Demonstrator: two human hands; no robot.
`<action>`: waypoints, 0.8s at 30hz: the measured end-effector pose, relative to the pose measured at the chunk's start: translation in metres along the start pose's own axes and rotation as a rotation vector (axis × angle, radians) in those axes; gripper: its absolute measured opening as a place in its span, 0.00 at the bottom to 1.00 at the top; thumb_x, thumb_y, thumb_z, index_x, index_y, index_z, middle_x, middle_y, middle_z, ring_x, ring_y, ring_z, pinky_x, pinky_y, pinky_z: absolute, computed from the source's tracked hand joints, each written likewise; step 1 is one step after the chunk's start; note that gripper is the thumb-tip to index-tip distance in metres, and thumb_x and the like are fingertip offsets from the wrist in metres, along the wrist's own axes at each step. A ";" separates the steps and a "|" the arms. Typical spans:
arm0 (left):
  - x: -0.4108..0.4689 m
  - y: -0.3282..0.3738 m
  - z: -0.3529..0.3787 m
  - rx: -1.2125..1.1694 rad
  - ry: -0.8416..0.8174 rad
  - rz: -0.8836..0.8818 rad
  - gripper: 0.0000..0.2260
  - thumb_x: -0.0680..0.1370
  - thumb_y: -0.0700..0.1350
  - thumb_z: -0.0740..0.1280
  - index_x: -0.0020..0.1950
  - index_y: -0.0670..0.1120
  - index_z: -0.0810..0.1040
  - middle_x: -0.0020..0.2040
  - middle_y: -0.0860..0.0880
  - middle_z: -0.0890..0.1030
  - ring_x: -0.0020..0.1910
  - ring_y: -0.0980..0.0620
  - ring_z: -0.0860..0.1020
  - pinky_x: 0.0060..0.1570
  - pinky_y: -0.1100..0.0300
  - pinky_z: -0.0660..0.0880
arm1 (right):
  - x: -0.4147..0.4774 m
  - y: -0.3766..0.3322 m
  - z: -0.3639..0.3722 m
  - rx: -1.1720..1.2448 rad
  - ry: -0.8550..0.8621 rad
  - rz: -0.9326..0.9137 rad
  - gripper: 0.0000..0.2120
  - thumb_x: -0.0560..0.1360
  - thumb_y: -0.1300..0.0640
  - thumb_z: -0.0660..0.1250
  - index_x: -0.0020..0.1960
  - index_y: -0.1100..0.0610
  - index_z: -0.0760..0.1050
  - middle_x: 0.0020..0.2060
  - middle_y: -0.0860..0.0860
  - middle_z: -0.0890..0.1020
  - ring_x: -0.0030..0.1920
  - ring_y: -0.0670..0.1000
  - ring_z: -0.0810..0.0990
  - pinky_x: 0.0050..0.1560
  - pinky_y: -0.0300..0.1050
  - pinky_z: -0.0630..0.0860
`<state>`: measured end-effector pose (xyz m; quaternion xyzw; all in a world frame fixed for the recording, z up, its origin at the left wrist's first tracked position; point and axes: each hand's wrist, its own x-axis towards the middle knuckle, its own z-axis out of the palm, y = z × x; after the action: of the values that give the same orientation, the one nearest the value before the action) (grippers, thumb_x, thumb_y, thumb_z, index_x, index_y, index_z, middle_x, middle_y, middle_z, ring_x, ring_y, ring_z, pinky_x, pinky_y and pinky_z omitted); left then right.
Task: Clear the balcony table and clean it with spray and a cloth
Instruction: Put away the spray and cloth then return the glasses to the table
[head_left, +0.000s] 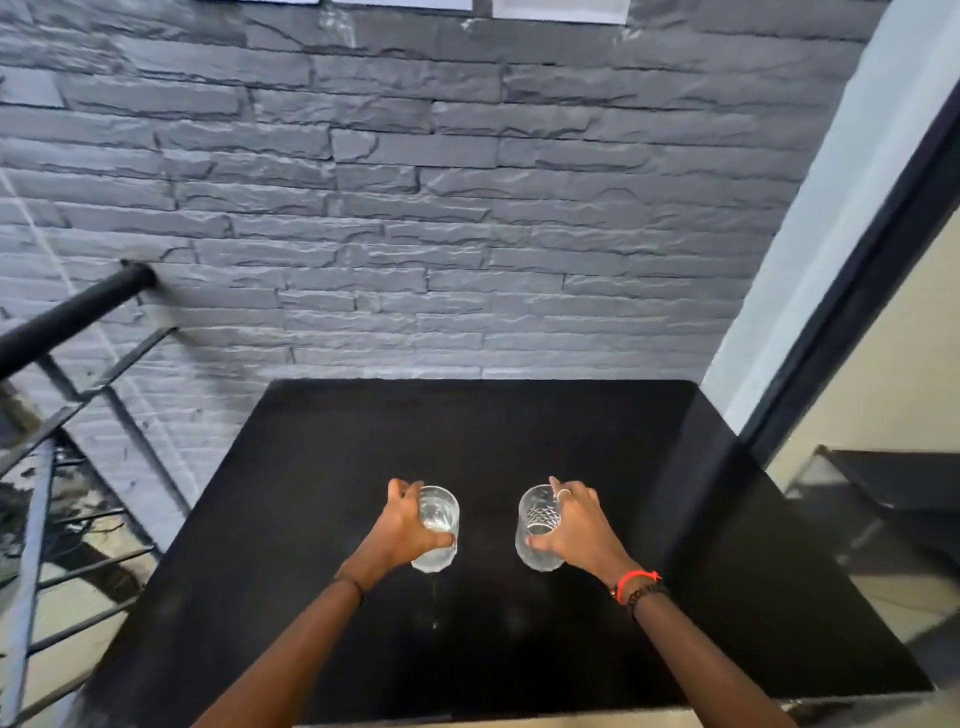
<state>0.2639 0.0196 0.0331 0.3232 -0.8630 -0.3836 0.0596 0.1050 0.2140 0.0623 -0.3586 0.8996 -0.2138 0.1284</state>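
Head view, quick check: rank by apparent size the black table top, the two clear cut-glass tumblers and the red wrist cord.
1. Black table top
2. Left clear cut-glass tumbler and right clear cut-glass tumbler: alike, unranked
3. Red wrist cord

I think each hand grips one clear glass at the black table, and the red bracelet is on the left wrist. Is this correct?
No: the head view shows the red bracelet on the right wrist. The rest holds: the left hand grips the left glass, the right hand the right glass, at the black table.
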 end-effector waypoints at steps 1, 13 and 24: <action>0.011 0.005 0.005 0.001 -0.004 0.004 0.43 0.65 0.49 0.78 0.74 0.38 0.61 0.66 0.46 0.59 0.63 0.46 0.71 0.64 0.58 0.71 | 0.007 0.008 -0.002 -0.004 -0.002 0.015 0.46 0.66 0.45 0.72 0.75 0.60 0.54 0.66 0.49 0.65 0.68 0.49 0.60 0.63 0.38 0.67; 0.119 0.044 0.051 0.010 -0.024 -0.044 0.40 0.65 0.48 0.79 0.71 0.37 0.64 0.66 0.44 0.59 0.62 0.45 0.71 0.64 0.55 0.72 | 0.098 0.077 -0.021 -0.006 -0.043 0.126 0.45 0.67 0.46 0.72 0.76 0.60 0.53 0.67 0.51 0.63 0.69 0.50 0.59 0.65 0.38 0.64; 0.154 0.034 0.071 0.058 -0.024 -0.134 0.40 0.65 0.47 0.78 0.71 0.37 0.63 0.67 0.43 0.59 0.64 0.44 0.70 0.64 0.58 0.70 | 0.148 0.101 -0.017 0.030 -0.089 0.113 0.46 0.67 0.48 0.73 0.75 0.61 0.52 0.67 0.52 0.62 0.69 0.51 0.58 0.66 0.38 0.62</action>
<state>0.1007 -0.0125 -0.0152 0.3771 -0.8510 -0.3653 0.0140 -0.0659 0.1816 0.0172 -0.3145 0.9085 -0.2033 0.1854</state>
